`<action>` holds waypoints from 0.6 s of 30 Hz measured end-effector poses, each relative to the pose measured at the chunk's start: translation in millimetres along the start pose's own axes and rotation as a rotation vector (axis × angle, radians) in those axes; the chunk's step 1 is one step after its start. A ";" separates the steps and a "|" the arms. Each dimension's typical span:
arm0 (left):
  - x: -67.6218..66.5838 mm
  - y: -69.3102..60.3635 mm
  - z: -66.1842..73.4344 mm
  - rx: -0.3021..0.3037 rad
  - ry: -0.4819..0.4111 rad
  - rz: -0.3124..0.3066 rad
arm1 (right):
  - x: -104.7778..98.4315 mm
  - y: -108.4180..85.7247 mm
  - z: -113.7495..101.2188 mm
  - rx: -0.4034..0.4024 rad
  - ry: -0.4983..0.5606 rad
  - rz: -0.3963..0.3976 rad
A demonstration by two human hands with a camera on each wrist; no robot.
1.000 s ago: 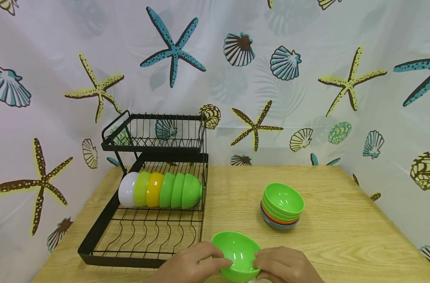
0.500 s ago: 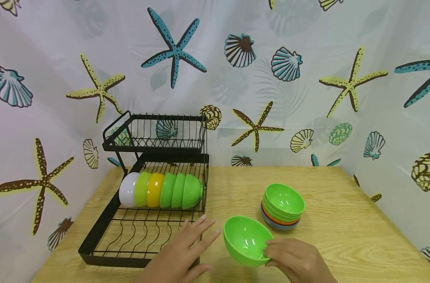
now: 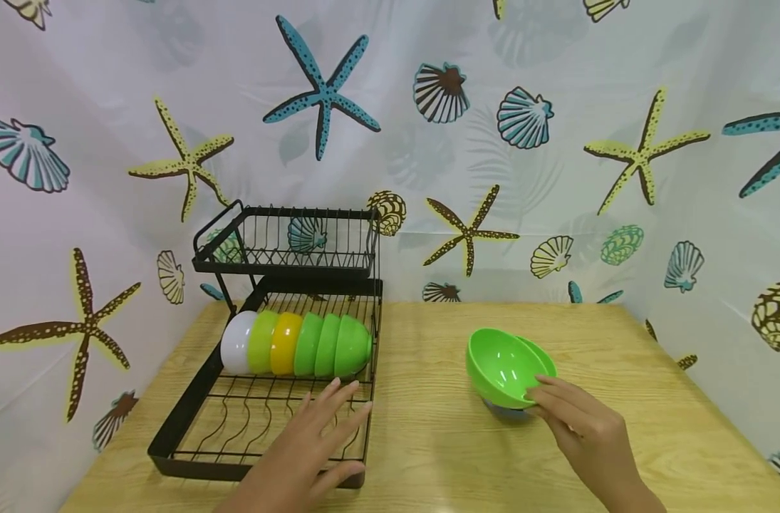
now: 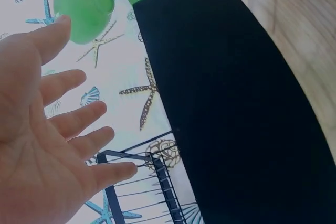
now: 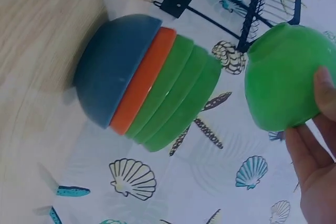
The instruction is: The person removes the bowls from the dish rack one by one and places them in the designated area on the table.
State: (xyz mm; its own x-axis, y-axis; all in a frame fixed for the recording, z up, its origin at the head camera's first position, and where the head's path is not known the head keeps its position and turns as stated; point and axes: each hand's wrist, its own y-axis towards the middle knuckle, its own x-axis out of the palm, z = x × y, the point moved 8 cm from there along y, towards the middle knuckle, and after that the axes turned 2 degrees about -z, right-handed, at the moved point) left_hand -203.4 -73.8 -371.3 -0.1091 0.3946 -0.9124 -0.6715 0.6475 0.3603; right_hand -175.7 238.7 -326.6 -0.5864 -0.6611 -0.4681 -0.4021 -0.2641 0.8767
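My right hand [image 3: 582, 420] pinches the rim of a green bowl [image 3: 501, 370], which is tilted with its hollow toward me. In the head view this bowl hides most of a bowl stack; the right wrist view has it apart from that stack, where a blue bowl [image 5: 118, 69] is lowest, then an orange bowl [image 5: 144, 80], then several green bowls [image 5: 184, 103]. My left hand [image 3: 306, 449] holds nothing, its fingers spread, over the front right part of a black dish rack [image 3: 210, 467].
On the rack's lower level stands a row of bowls on edge: a white bowl [image 3: 237, 343], a yellow-green bowl, a yellow bowl [image 3: 286, 344] and several green bowls [image 3: 351, 345]. An upper wire shelf [image 3: 287, 271] rises behind. A patterned curtain [image 3: 428, 157] surrounds the wooden table [image 3: 422, 456].
The left hand has let go of the green bowl and drawn back left over the rack. My right hand has carried the bowl up and away from me to the stack.
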 end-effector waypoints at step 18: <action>0.7 -10.0 -17.5 -0.103 -0.014 0.002 | 15.4 -6.0 52.7 0.195 -0.274 -0.189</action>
State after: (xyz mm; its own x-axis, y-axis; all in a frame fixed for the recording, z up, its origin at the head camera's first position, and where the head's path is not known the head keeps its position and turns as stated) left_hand -209.5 -91.4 -378.9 -0.1007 0.4055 -0.9085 -0.7431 0.5765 0.3396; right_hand -219.4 267.1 -345.0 -0.6443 -0.3945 -0.6552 -0.6322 -0.2073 0.7465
